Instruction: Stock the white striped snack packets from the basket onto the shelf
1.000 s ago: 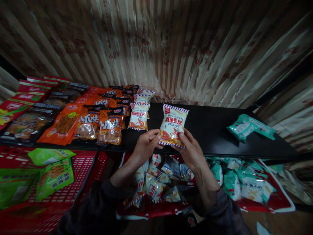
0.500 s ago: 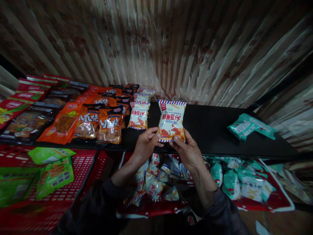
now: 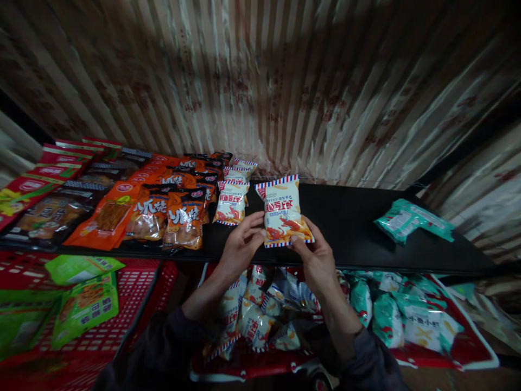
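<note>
Orange packets (image 3: 183, 220) lie in rows on the shelf (image 3: 342, 217); a short row of white packets (image 3: 231, 202) is already laid out. The left hand (image 3: 243, 239) curls at a white bag's (image 3: 281, 209) lower edge (gripping or not, I cannot tell); the right hand (image 3: 317, 252) pinches it over the shelf. More remain in the basket (image 3: 260, 370) below.

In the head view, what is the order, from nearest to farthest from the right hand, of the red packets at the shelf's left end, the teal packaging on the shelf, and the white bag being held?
1. White bag, in the right hand.
2. Teal packaging, on the shelf, right side.
3. Red packets, at the shelf's left end.
</note>
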The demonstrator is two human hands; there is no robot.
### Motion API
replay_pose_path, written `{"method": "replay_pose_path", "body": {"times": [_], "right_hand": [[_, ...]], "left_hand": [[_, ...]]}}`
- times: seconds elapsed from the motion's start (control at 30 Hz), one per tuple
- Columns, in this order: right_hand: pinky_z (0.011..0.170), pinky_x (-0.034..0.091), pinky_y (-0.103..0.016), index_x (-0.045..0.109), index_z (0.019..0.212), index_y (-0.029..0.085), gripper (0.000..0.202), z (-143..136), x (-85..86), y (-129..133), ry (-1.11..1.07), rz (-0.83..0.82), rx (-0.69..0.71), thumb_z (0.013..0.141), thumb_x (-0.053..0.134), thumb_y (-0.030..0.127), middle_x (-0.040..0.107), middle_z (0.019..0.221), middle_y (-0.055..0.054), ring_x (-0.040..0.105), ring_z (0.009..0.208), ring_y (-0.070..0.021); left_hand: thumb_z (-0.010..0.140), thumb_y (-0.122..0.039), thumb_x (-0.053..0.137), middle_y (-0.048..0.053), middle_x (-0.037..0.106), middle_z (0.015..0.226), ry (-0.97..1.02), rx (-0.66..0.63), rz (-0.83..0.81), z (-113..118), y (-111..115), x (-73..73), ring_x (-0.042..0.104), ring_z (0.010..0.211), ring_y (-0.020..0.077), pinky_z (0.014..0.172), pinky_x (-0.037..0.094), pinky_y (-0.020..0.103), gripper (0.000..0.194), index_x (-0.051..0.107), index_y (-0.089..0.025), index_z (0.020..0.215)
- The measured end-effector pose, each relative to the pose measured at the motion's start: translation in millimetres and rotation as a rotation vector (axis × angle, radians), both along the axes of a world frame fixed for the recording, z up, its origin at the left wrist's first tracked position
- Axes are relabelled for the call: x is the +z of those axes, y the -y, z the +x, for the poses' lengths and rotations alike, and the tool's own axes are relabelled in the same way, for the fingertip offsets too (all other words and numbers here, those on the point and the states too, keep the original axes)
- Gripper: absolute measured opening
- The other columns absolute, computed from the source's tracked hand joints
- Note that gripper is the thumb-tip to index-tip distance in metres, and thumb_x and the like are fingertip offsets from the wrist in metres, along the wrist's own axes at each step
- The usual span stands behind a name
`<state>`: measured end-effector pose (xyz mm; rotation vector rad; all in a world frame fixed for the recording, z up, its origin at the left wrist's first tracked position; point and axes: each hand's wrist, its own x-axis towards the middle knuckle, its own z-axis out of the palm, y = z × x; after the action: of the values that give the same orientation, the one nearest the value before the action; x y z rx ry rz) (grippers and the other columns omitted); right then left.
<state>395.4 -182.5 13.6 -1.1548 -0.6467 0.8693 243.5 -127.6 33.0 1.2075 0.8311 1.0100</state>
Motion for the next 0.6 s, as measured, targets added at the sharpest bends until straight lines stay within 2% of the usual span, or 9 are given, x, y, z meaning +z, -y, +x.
{"method": "replay_pose_path", "body": {"times": [0.1, 0.17, 0.3, 0.37, 0.5, 0.6], "right_hand": [[0.080, 0.056, -0.035, 0.067, 0.121, 0.029, 0.052, 0.2, 1.6, 3.3, 0.093, 0.026, 0.004, 0.071, 0.079, 0.035, 0.071, 0.115, -0.003, 0.067, 0.094, -0.0204], [0.083, 0.054, -0.035, 0.067, 0.122, 0.031, 0.045, -0.7, 4.1, 7.3, 0.249, 0.062, 0.006, 0.077, 0.075, 0.033, 0.069, 0.115, -0.003, 0.065, 0.095, -0.0199], [0.072, 0.051, -0.031, 0.068, 0.123, 0.033, 0.040, -4.0, 10.1, 15.4, 0.713, 0.181, -0.024, 0.085, 0.065, 0.021, 0.063, 0.087, -0.001, 0.058, 0.077, -0.0165], [0.070, 0.050, -0.030, 0.065, 0.127, 0.034, 0.045, -5.2, 10.7, 17.5, 0.883, 0.262, -0.021, 0.086, 0.060, 0.015, 0.060, 0.084, -0.001, 0.056, 0.075, -0.0162], [0.070, 0.051, -0.029, 0.061, 0.132, 0.033, 0.056, -5.9, 5.5, 17.8, 1.173, 0.382, -0.001, 0.086, 0.051, 0.004, 0.059, 0.091, -0.004, 0.058, 0.081, -0.0169], [0.070, 0.050, -0.030, 0.064, 0.128, 0.030, 0.053, -7.2, 1.6, 16.8, 1.365, 0.428, -0.023, 0.087, 0.048, 0.000, 0.057, 0.087, -0.004, 0.055, 0.081, -0.0174]], "left_hand": [[0.081, -0.028, 0.068, 0.012, 0.063, 0.132, -0.022, -0.028, 0.027, -2.0, 1.7, 3.2, 0.062, 0.116, 0.0235, 0.099, 0.050, 0.036, 0.046, 0.060, -0.018, 0.125], [0.082, -0.030, 0.068, 0.012, 0.060, 0.136, -0.006, -0.051, 0.024, -2.6, 2.8, 4.2, 0.060, 0.119, 0.0250, 0.097, 0.051, 0.036, 0.047, 0.059, -0.019, 0.127], [0.083, -0.035, 0.067, 0.013, 0.056, 0.140, 0.087, -0.046, 0.000, -2.7, 4.1, 5.2, 0.059, 0.120, 0.0276, 0.088, 0.055, 0.035, 0.048, 0.058, -0.019, 0.127], [0.083, -0.038, 0.068, 0.013, 0.059, 0.137, 0.151, -0.048, -0.029, -2.3, 4.1, 6.0, 0.059, 0.119, 0.0282, 0.087, 0.055, 0.036, 0.048, 0.059, -0.019, 0.126], [0.081, -0.043, 0.069, 0.011, 0.067, 0.125, 0.257, -0.061, -0.082, -1.6, 3.3, 8.1, 0.061, 0.115, 0.0269, 0.095, 0.051, 0.037, 0.044, 0.064, -0.019, 0.117], [0.079, -0.043, 0.071, 0.008, 0.071, 0.113, 0.298, -0.025, -0.109, -1.7, 1.4, 7.8, 0.065, 0.106, 0.0233, 0.093, 0.050, 0.034, 0.039, 0.066, -0.020, 0.111]]}}
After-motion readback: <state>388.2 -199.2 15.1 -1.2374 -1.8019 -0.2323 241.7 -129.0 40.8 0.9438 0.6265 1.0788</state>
